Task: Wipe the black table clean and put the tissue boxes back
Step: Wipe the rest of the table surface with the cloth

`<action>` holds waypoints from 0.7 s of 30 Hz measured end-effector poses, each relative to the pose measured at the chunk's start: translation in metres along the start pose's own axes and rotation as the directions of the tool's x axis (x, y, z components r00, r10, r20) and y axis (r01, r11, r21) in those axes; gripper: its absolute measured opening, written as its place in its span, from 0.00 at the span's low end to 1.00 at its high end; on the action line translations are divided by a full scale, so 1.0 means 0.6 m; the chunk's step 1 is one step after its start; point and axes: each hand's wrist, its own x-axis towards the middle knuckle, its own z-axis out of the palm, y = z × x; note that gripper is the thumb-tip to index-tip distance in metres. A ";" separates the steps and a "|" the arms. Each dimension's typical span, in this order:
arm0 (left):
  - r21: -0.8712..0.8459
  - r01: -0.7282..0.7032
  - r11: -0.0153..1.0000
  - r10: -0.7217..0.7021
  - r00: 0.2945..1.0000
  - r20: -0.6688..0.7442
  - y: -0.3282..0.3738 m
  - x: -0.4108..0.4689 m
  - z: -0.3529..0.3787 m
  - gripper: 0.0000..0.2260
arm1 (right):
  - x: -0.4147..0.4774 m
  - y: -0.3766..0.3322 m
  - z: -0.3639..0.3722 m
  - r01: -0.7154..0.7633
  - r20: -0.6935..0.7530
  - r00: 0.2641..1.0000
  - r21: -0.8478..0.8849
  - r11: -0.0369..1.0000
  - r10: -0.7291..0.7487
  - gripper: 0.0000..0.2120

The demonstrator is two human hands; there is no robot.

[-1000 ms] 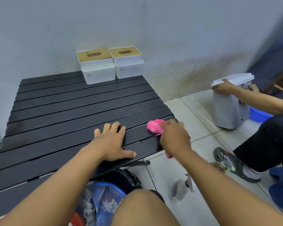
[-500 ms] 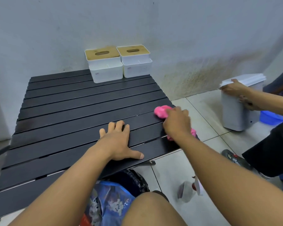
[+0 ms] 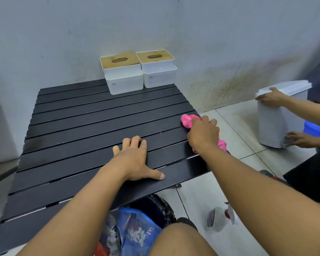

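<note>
A black slatted table (image 3: 78, 126) stands against a pale wall. Two white tissue boxes with wooden lids sit side by side at its far edge, the left tissue box (image 3: 123, 75) and the right tissue box (image 3: 158, 70) touching the wall. My left hand (image 3: 135, 160) lies flat on the slats near the front, fingers spread, holding nothing. My right hand (image 3: 203, 133) presses a pink cloth (image 3: 187, 121) onto the table's right edge; the cloth sticks out ahead of and behind the hand.
Another person at the right holds a white lidded bin (image 3: 279, 115) on the tiled floor, a blue basin (image 3: 314, 129) behind it. A spray bottle (image 3: 218, 217) lies on the floor by my right arm. Bags (image 3: 137, 228) sit under the table's front edge.
My right hand has slid the pink cloth away from me along the table's right edge. My left hand has stayed flat on the slats. The view has shifted, so everything sits further right.
</note>
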 end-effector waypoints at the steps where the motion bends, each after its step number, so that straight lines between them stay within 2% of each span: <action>1: -0.004 0.002 1.000 -0.002 1.000 -0.001 0.000 0.002 0.000 0.56 | -0.013 -0.017 0.004 0.040 -0.019 0.999 -0.019 0.999 -0.041 0.21; 3: -0.008 -0.004 1.000 0.004 1.000 -0.021 0.000 0.007 0.002 0.55 | -0.061 -0.058 0.014 0.248 -0.032 0.968 -0.036 0.968 -0.249 0.20; 5: -0.017 -0.013 1.000 0.013 0.999 -0.037 -0.001 0.011 0.004 0.54 | -0.109 -0.082 0.020 0.478 0.018 0.878 0.001 0.879 -0.478 0.20; 7: -0.019 -0.011 1.000 0.010 0.999 -0.043 0.000 0.014 0.005 0.54 | -0.104 -0.070 0.014 0.541 0.063 0.839 0.015 0.841 -0.540 0.21; 9: -0.005 0.000 1.000 0.000 0.999 -0.040 0.001 0.013 0.003 0.55 | -0.058 -0.032 0.003 0.420 0.061 0.906 -0.022 0.907 -0.418 0.24; 11: 0.004 0.005 1.000 -0.005 1.000 -0.028 0.001 0.013 0.001 0.55 | -0.009 0.018 -0.011 0.187 0.066 0.980 -0.018 0.982 -0.186 0.28; 12: 0.006 0.006 1.000 -0.005 1.000 -0.021 0.002 0.013 -0.001 0.55 | 0.008 0.036 -0.015 0.089 0.063 0.994 -0.014 0.996 -0.088 0.28; 14: 0.012 0.009 1.000 -0.009 1.000 -0.006 0.003 0.015 -0.003 0.55 | 0.012 0.035 -0.012 0.039 0.041 0.998 -0.046 0.998 -0.037 0.25; 15: 0.016 0.011 1.000 -0.010 1.000 -0.004 0.003 0.017 -0.004 0.55 | 0.000 0.018 -0.007 0.069 0.026 0.997 -0.054 0.996 -0.068 0.23; 17: 0.025 0.009 1.000 -0.009 1.000 -0.006 0.004 0.019 -0.005 0.53 | -0.046 -0.028 0.006 0.244 0.004 0.970 -0.053 0.968 -0.244 0.20; 19: 0.020 -0.002 1.000 0.002 1.000 -0.010 0.003 0.022 -0.005 0.52 | -0.100 -0.062 0.020 0.486 0.019 0.874 -0.021 0.874 -0.486 0.18; 21: 0.014 -0.012 1.000 0.012 1.000 -0.016 0.000 0.022 -0.005 0.51 | -0.114 -0.064 0.022 0.594 0.043 0.803 0.016 0.805 -0.594 0.19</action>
